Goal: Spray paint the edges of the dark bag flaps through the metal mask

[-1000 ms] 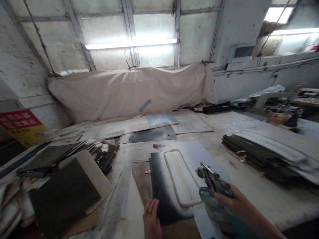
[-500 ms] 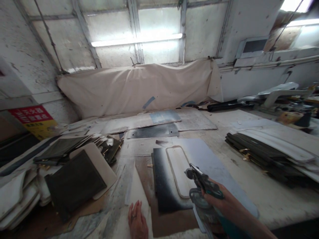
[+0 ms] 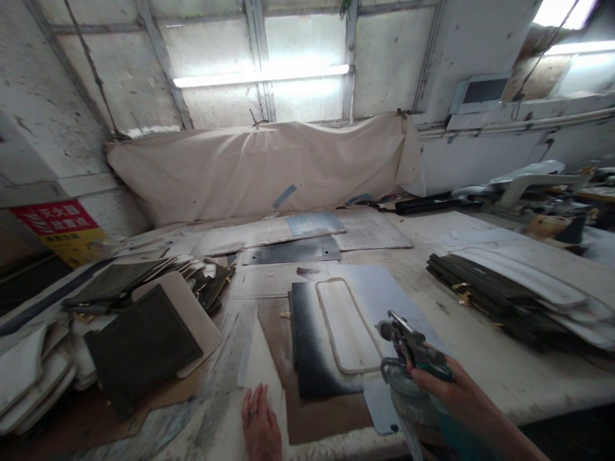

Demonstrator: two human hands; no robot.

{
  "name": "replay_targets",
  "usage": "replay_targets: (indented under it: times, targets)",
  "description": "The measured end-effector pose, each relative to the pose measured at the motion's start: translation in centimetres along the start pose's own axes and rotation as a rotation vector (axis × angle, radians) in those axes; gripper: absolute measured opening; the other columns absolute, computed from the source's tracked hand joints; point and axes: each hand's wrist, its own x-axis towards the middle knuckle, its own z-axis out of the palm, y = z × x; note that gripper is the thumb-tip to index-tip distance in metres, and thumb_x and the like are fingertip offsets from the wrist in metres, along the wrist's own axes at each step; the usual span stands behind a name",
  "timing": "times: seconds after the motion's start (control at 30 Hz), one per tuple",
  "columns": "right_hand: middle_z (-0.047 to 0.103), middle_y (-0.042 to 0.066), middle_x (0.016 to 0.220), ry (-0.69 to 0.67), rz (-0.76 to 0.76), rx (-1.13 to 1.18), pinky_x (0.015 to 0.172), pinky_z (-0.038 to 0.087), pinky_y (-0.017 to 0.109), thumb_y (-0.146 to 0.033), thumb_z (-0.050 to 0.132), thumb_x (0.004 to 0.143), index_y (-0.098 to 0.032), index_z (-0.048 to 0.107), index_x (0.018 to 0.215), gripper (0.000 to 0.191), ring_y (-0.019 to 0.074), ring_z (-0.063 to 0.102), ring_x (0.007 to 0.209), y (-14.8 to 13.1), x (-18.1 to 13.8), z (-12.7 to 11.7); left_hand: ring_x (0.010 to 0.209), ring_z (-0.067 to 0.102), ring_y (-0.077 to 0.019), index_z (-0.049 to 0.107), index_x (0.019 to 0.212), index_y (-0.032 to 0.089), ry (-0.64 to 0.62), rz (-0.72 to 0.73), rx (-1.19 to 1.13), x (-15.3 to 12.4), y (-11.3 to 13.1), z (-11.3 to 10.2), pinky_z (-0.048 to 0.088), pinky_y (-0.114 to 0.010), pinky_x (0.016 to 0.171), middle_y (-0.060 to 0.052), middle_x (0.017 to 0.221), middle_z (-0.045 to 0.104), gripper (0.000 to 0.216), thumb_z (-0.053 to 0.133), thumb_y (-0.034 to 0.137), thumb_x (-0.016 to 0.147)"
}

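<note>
My right hand (image 3: pixel 439 378) is wrapped round the handle of a spray gun (image 3: pixel 408 346) with a cup hanging under it. The gun is over the right side of a white rounded-corner panel (image 3: pixel 346 326) with a raised tan rim. That panel lies on a black sheet (image 3: pixel 307 352), whose right part is whitened, and a pale sheet (image 3: pixel 384 288) is to its right. Flat on the table, fingers stretched out, rests my left hand (image 3: pixel 262 422), holding nothing, beside a brown board (image 3: pixel 327 416) under the black sheet.
Dark fabric pieces and white panels (image 3: pixel 144 346) are heaped on the left. Another stack of dark pieces with white panels (image 3: pixel 509 294) is at the right. Flat boards (image 3: pixel 375 234) lie toward the back, before a hanging cloth (image 3: pixel 269 169). A machine (image 3: pixel 533 186) stands far right.
My right hand has moved the spray gun a little to the right, uncovering more of the white panel's lower right. My left hand stays flat in nearly the same place.
</note>
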Motion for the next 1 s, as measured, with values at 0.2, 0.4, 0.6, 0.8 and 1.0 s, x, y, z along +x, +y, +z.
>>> replay_targets:
  times: [0.2, 0.4, 0.6, 0.8, 1.0]
  targets:
    - [0.061, 0.002, 0.068, 0.028, -0.008, 0.004, 0.065, 0.043, 0.031, -0.034, 0.055, 0.073, -0.02, 0.058, 0.071, 0.014, 0.0189, 0.055, 0.067, 0.5, -1.2, 0.1, 0.116, 0.043, -0.0223, 0.054, 0.111, 0.012, 0.071, 0.04, 0.017, 0.1, 0.3, -0.1, 0.046, -0.041, 0.092, -0.009, 0.108, 0.061, 0.037, 0.034, 0.014, 0.08]
    - [0.061, 0.003, 0.069, -0.002, -0.035, 0.08, 0.064, 0.044, 0.032, -0.032, 0.055, 0.072, -0.02, 0.058, 0.07, 0.012, 0.0194, 0.055, 0.067, -1.4, -2.8, 1.9, 0.114, 0.044, -0.0223, 0.055, 0.108, 0.01, 0.086, 0.036, 0.047, 0.2, 0.8, -0.4, 0.046, -0.04, 0.092, -0.011, 0.107, 0.06, 0.036, 0.033, 0.014, 0.08]
    - [0.06, 0.002, 0.066, 0.036, -0.036, 0.105, 0.063, 0.044, 0.03, -0.03, 0.055, 0.069, -0.021, 0.057, 0.067, 0.009, 0.0184, 0.053, 0.064, -3.0, -4.1, 3.1, 0.115, 0.043, -0.0231, 0.054, 0.111, 0.01, 0.075, -0.009, 0.019, 0.1, 1.2, -0.9, 0.045, -0.042, 0.094, -0.012, 0.108, 0.059, 0.037, 0.033, 0.015, 0.081]
    - [0.062, 0.003, 0.07, 0.037, -0.064, 0.041, 0.066, 0.044, 0.033, -0.029, 0.054, 0.071, -0.02, 0.057, 0.07, 0.01, 0.0201, 0.056, 0.069, -0.8, -4.1, 3.3, 0.117, 0.042, -0.0227, 0.054, 0.112, 0.014, 0.07, -0.07, -0.087, -0.3, 0.8, -0.8, 0.044, -0.043, 0.096, -0.01, 0.11, 0.059, 0.037, 0.034, 0.017, 0.081]
    - [0.063, 0.002, 0.069, 0.083, -0.019, 0.028, 0.068, 0.045, 0.033, -0.032, 0.056, 0.071, -0.02, 0.059, 0.072, 0.013, 0.0196, 0.057, 0.068, 1.7, -4.8, 2.8, 0.117, 0.042, -0.0233, 0.055, 0.111, 0.013, 0.055, -0.079, -0.106, -0.1, 0.9, -1.0, 0.043, -0.043, 0.096, -0.01, 0.11, 0.059, 0.038, 0.034, 0.018, 0.08]
